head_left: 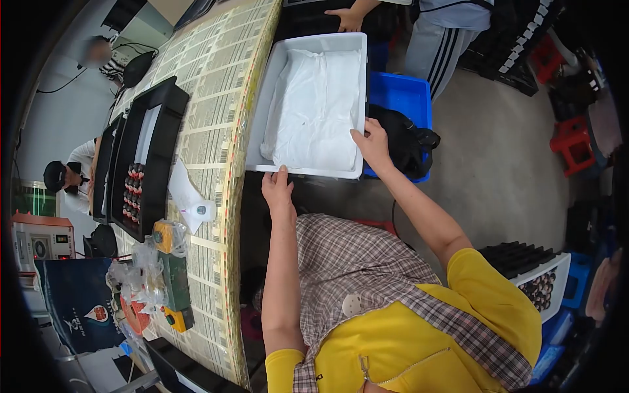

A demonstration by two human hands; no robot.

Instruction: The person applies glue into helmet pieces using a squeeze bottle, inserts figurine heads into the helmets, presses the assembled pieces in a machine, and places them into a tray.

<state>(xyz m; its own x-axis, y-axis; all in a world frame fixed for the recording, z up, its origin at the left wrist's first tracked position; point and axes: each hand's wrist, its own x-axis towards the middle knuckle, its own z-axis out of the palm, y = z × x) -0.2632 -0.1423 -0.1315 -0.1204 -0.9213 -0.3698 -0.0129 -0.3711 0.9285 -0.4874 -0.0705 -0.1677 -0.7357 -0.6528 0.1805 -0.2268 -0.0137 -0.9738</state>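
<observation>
A white plastic tray (pixel 262 78), lined with a crumpled white sheet (pixel 314 108), is held in front of me beside the table's edge. My left hand (pixel 278 190) grips its near rim by the left corner, fingertips pressed on the wall and the rest of the fingers partly hidden beneath. Farther along, my right hand (pixel 375 143) holds the right-hand rim, thumb and fingers closed on the edge. No other item shows in either hand.
The table (pixel 213 124) on the left bears a black tray (pixel 167 108) with small red-and-black parts. A blue bin (pixel 400 92) holding a black bag stands on the right. Another person's hand (pixel 347 19) is near the white tray's far end. Red stools (pixel 573 144) stand farther right.
</observation>
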